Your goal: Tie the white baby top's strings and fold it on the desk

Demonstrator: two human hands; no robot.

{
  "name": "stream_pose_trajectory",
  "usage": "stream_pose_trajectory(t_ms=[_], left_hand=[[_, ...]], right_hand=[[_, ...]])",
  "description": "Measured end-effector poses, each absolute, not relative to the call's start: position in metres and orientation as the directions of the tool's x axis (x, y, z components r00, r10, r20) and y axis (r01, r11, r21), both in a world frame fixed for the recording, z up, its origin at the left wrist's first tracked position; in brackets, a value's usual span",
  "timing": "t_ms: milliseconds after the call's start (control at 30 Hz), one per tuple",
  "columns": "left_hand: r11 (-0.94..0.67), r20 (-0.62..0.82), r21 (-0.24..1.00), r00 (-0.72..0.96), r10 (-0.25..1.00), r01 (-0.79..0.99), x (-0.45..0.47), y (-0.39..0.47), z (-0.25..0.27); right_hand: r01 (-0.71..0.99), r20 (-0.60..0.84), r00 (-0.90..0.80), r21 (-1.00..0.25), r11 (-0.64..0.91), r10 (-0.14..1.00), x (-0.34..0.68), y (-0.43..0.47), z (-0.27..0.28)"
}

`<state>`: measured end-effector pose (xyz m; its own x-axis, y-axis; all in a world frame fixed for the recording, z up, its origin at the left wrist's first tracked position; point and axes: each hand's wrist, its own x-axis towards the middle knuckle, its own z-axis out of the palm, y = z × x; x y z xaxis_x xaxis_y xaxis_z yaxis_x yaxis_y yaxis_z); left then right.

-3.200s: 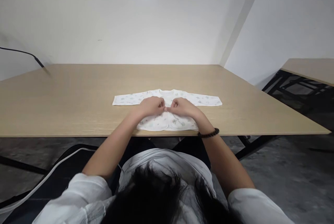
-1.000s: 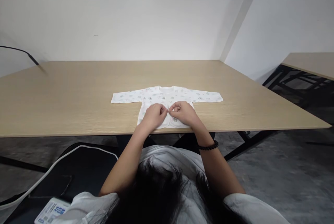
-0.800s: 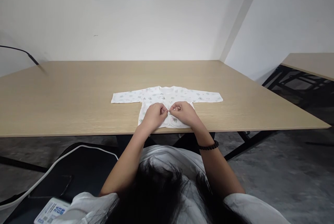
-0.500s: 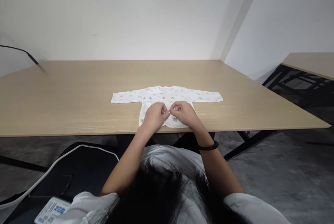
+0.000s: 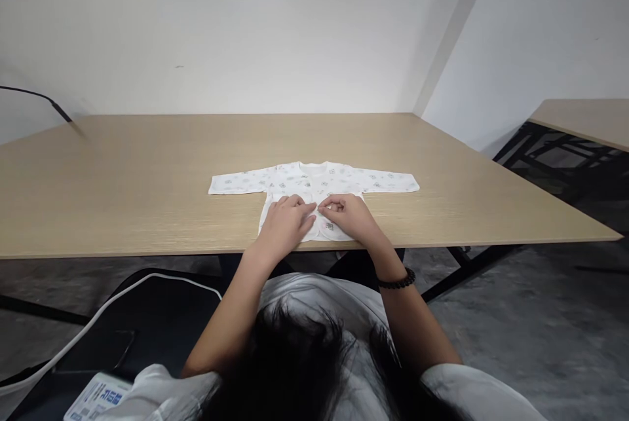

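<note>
A small white baby shirt [image 5: 324,179] with a scattered print lies face up near the table's front edge, its sleeves spread to both sides. My left hand [image 5: 287,221] rests on the left front panel, fingers stretched toward the middle and thumb apart from them. My right hand [image 5: 346,215] pinches the front opening at the centre, thumb and forefinger together on the cloth. The fingertips of both hands are close to each other. What exactly lies under the fingertips is too small to make out.
The wooden table [image 5: 147,146] meets a white wall [image 5: 246,41] at the back. A thin black stalk [image 5: 61,111] reaches in at the left. Beneath, a white cable [image 5: 98,313] crosses a black chair [image 5: 162,323]. Another table [image 5: 584,116] stands at the right.
My left hand has loosened from a pinch, its fingers now straighter and lying on the cloth, and it has shifted slightly left. The right hand stays nearly in place.
</note>
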<state>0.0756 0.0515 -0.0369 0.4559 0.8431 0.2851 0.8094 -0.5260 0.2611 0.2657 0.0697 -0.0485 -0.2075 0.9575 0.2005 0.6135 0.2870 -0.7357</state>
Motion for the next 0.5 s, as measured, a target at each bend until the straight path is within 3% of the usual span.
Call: stream_pose_trajectory(t_ms=[133, 200, 300, 500], left_hand=[[-0.607, 0.224, 0.248, 0.565, 0.794, 0.755, 0.040, 0.032, -0.033], [-0.581, 0.215, 0.269, 0.540, 0.814, 0.768, 0.022, 0.023, -0.032], [-0.550, 0.196, 0.312, 0.514, 0.835, 0.775, 0.005, 0.015, -0.029], [-0.644, 0.165, 0.303, 0.626, 0.762, 0.703, 0.006, 0.011, -0.020]], right_hand=[[0.630, 0.348, -0.379, -0.582, 0.515, 0.857, 0.289, 0.046, -0.041], [0.641, 0.328, -0.463, -0.518, 0.567, 0.824, 0.305, 0.032, -0.037], [0.686, 0.269, -0.488, -0.470, 0.555, 0.830, 0.323, 0.017, -0.032], [0.701, 0.217, -0.493, -0.474, 0.532, 0.843, 0.321, 0.007, -0.022]])
